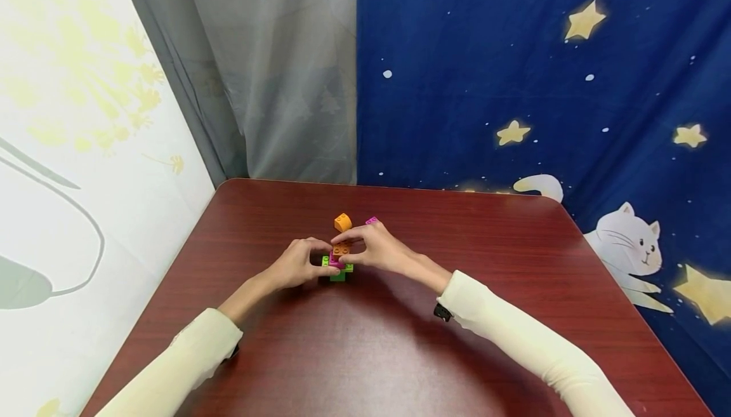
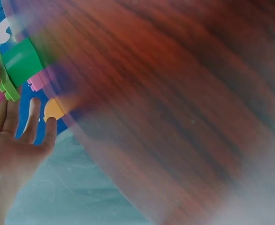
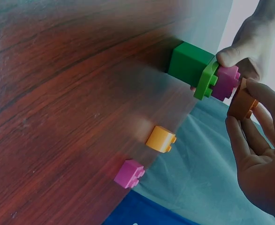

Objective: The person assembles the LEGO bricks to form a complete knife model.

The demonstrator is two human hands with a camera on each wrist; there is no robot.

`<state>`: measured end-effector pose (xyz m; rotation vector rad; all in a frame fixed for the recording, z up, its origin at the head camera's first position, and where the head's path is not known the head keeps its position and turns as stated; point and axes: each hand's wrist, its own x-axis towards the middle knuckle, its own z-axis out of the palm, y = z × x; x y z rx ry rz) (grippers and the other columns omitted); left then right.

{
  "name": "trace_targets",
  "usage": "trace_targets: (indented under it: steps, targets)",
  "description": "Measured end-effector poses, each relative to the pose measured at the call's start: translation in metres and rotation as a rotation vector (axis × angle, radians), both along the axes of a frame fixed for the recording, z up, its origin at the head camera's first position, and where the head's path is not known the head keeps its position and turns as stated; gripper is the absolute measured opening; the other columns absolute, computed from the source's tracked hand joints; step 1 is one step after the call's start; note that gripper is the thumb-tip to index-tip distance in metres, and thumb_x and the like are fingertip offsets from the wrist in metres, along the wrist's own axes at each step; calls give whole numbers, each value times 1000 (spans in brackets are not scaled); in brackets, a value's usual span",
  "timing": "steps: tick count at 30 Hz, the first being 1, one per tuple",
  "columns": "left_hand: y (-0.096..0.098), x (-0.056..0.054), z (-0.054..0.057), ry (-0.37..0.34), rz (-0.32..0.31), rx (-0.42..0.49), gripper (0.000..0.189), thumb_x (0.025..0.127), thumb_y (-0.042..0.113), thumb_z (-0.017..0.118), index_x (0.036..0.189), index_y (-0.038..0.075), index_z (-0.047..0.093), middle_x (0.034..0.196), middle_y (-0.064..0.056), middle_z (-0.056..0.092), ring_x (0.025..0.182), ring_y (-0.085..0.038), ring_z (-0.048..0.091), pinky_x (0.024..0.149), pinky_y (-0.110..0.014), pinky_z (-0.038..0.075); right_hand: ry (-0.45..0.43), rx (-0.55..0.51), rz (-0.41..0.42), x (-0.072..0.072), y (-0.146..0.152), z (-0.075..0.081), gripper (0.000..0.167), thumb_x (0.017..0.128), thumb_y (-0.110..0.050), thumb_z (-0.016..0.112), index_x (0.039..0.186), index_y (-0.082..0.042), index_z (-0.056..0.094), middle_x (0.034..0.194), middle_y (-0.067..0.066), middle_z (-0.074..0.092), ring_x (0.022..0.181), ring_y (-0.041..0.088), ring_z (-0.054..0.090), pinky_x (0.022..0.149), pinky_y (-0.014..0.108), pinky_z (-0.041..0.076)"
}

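A small stack stands on the table: a dark green block (image 3: 190, 64) at the bottom, a light green plate (image 3: 204, 86) over it, and a pink brick (image 3: 225, 82) on top. My left hand (image 1: 294, 264) grips this stack from the left, its thumb at the plate and pink brick. From the right, my right hand (image 1: 382, 249) pinches an orange brick (image 3: 242, 102) between thumb and fingers. In the right wrist view that brick sits right at the pink brick's studs, slightly tilted. The left wrist view shows the dark green block's smooth side (image 2: 22, 61).
Behind the stack lie a loose yellow-orange brick (image 1: 342, 222) with a curved side and a loose pink brick (image 3: 129, 174). They rest on a reddish-brown wooden table (image 1: 365, 353). Grey and blue curtains (image 1: 457, 87) hang past its far edge.
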<state>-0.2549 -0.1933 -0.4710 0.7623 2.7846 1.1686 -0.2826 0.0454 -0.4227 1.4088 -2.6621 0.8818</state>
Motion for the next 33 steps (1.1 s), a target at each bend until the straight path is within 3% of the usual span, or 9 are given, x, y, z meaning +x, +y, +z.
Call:
trace_targets:
  steps: [3, 6, 10, 13, 19, 28, 33]
  targets:
    - [0, -1, 0, -5, 0, 0, 49, 84, 36, 88, 122, 9, 75, 116, -3, 73, 111, -21, 64, 98, -45, 54, -46, -40, 34, 0, -3, -3, 35, 90, -19, 84, 124, -13, 77, 109, -6, 78, 97, 8, 68, 97, 39, 49]
    - [0, -2, 1, 3, 1, -7, 49, 85, 36, 88, 124, 9, 74, 117, -4, 73, 111, -21, 64, 98, -45, 54, -86, -78, 58, -1, -4, -7, 35, 91, -15, 83, 124, -11, 76, 112, -2, 77, 94, 17, 69, 86, 40, 58]
    - [0, -2, 1, 25, 4, -18, 48, 85, 35, 89, 124, 9, 75, 117, -4, 73, 110, -21, 65, 97, -44, 54, -109, -106, 59, -1, -5, -9, 34, 91, -15, 83, 124, -11, 76, 114, -1, 77, 93, 18, 69, 87, 43, 58]
    - [0, -2, 3, 32, 2, -18, 48, 84, 34, 89, 123, 10, 75, 116, -4, 73, 109, -22, 65, 96, -44, 54, -124, -125, 53, -1, -5, -11, 35, 90, -14, 83, 124, -11, 76, 114, -2, 77, 95, 11, 68, 89, 43, 58]
    - [-1, -1, 5, 30, 1, -29, 50, 84, 34, 89, 125, 10, 75, 119, -5, 73, 110, -22, 66, 96, -44, 55, -117, -141, 51, -2, -6, -14, 35, 89, -14, 85, 123, -11, 77, 116, -2, 77, 102, 3, 67, 93, 31, 56]
    - [2, 2, 2, 20, 4, -32, 52, 83, 35, 89, 125, 7, 75, 117, -7, 73, 113, -26, 65, 96, -48, 55, -147, -165, 72, -3, -1, -24, 39, 86, -15, 87, 124, -9, 76, 117, 0, 76, 103, 5, 69, 89, 21, 55]
    - [-3, 3, 11, 42, -6, -73, 56, 83, 43, 88, 126, 10, 73, 120, -5, 73, 116, -28, 64, 99, -50, 52, -189, -190, 87, -3, -2, -28, 42, 86, -15, 86, 126, -7, 73, 120, 1, 75, 105, 6, 70, 89, 28, 58]
